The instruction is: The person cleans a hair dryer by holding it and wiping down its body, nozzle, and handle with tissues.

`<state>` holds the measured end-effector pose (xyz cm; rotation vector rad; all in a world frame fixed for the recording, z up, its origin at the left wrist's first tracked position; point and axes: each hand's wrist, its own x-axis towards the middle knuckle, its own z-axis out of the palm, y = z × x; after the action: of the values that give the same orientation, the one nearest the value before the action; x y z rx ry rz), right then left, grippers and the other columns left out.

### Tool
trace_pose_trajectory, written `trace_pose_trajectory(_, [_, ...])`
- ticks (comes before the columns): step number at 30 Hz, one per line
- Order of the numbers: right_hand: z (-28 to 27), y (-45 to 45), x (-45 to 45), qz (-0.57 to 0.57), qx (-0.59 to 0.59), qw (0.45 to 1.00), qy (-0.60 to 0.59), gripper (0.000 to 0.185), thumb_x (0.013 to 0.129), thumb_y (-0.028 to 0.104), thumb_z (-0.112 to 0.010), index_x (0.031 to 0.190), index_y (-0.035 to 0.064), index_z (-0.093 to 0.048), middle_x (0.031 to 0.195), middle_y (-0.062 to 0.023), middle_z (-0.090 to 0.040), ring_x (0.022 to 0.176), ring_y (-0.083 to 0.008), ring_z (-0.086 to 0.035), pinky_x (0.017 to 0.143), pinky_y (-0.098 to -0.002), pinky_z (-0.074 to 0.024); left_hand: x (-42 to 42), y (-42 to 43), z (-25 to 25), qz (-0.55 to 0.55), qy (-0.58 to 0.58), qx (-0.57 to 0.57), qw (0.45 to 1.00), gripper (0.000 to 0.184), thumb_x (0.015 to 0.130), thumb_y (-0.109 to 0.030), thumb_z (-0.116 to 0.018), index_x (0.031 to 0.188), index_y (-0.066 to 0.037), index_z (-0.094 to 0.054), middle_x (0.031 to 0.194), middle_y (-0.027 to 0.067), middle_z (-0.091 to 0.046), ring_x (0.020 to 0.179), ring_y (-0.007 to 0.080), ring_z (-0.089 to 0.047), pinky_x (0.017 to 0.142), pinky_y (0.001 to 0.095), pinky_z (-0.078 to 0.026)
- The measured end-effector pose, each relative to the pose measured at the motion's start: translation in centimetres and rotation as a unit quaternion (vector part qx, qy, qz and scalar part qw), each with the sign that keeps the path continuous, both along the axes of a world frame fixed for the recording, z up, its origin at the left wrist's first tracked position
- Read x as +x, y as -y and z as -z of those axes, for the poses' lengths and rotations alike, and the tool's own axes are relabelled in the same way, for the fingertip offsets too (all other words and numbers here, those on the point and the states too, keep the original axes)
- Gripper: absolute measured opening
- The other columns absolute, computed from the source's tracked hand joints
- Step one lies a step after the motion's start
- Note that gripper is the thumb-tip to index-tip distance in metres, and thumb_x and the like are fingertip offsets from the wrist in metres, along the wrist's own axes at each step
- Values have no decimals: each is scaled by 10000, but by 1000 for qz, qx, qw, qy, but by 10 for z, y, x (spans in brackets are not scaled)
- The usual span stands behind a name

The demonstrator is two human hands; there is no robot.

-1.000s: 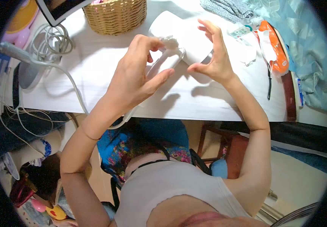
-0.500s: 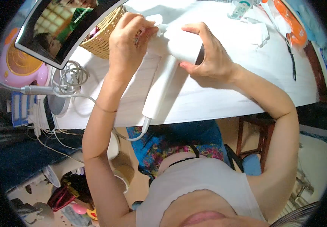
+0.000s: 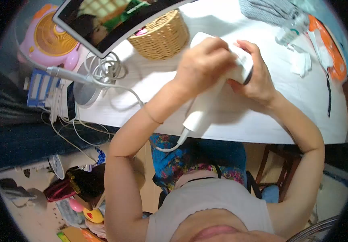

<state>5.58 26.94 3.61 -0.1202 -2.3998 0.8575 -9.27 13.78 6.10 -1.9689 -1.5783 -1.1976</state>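
A white hair dryer [image 3: 200, 113] lies at an angle over the table, its handle pointing toward me and its cord running off the table's front edge. My right hand [image 3: 256, 74] grips the dark-rimmed end of the dryer's barrel, thumb below and fingers above. My left hand [image 3: 208, 64] is closed over the barrel, its fingers bunched against the white surface. Whatever those left fingertips hold is hidden and blurred.
A wicker basket [image 3: 162, 36] stands behind, beside a tilted screen [image 3: 101, 24]. At left are a pink fan [image 3: 51, 38] and a coiled grey cable [image 3: 105, 68]. A clear bottle [image 3: 291, 32], crumpled white tissue [image 3: 301, 62] and orange pack [image 3: 337, 60] sit at right.
My left hand has moved from the dryer's far left end to the right along the barrel, close to my right hand. The right hand keeps its grip. The whole view has shifted.
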Motion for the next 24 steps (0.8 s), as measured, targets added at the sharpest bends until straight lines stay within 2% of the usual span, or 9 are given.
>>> trace_pose_trajectory(2, [-3, 3, 2, -16, -70, 997, 15, 860, 625, 138, -763, 1365, 17, -343, 1310, -164, -448, 1248, -308, -444, 1084, -382, -344, 3, 3, -3, 92, -3, -20, 996, 189, 750, -118, -756, 932, -86, -716, 959, 75, -632, 861, 207, -626, 707, 328, -550])
trace_pose_trajectory(5, [-3, 0, 0, -20, 23, 1000, -1, 856, 649, 174, -784, 1352, 35, -315, 1279, -190, -450, 1217, -349, -477, 1065, -422, -399, -17, 3, 1, 45, -11, -35, 998, 204, 760, -104, -746, 962, -98, -719, 983, 76, -628, 890, 209, -621, 731, 330, -552])
trace_pose_trajectory(9, [-6, 5, 0, -17, 4, 1000, 10, 864, 649, 169, -793, 1351, 44, -306, 1285, -192, -440, 1228, -348, -468, 1073, -423, -388, -28, -2, 6, -50, 84, 4, 995, 205, 768, -66, -739, 972, -80, -719, 915, 110, -628, 770, 225, -647, 651, 313, -553])
trace_pose_trajectory(10, [-9, 7, 1, -14, 26, 1000, 9, 865, 658, 180, -796, 1355, 40, -303, 1278, -194, -452, 1234, -354, -467, 1070, -426, -387, -22, -1, 4, -48, 44, 17, 998, 183, 762, -65, -741, 943, -62, -717, 892, 109, -625, 762, 222, -644, 643, 320, -545])
trace_pose_trajectory(14, [-2, 3, 1, -37, -31, 999, 8, 890, 626, 104, -780, 1383, 2, -322, 1330, -174, -426, 1255, -306, -441, 1080, -384, -342, 1, -1, 2, 75, 32, 34, 996, 128, 740, -99, -736, 849, -82, -670, 834, 52, -592, 752, 232, -608, 638, 343, -516])
trace_pose_trajectory(17, [-5, 6, 1, -23, -2, 1000, 12, 898, 620, 101, -779, 1388, 0, -325, 1336, -174, -423, 1258, -304, -439, 1083, -389, -341, -21, -3, 6, -9, 62, 21, 998, 118, 748, -92, -731, 844, -71, -666, 814, 60, -590, 736, 237, -620, 622, 342, -516])
trace_pose_trajectory(18, [-10, 10, 0, -25, 25, 999, -1, 846, 660, 137, -764, 1356, 12, -300, 1277, -238, -458, 1234, -366, -471, 1053, -434, -395, -29, -4, 4, -32, 89, 34, 995, 119, 749, -88, -732, 845, -61, -666, 798, 67, -587, 722, 244, -629, 611, 338, -518])
trace_pose_trajectory(19, [-11, 11, -2, -26, 24, 999, -5, 845, 658, 136, -764, 1356, 14, -303, 1279, -235, -458, 1233, -364, -472, 1052, -433, -396, -29, -2, 1, -33, 134, 2, 990, 131, 744, -87, -737, 850, -53, -668, 799, 73, -586, 702, 255, -620, 606, 336, -516])
trace_pose_trajectory(24, [4, -4, -2, -55, 16, 998, -37, 888, 641, 195, -802, 1378, 54, -326, 1317, -187, -457, 1235, -343, -487, 1039, -423, -420, 6, -2, 6, 69, -12, 33, 997, 203, 701, -74, -765, 897, -91, -713, 792, 49, -595, 720, 208, -614, 598, 323, -505])
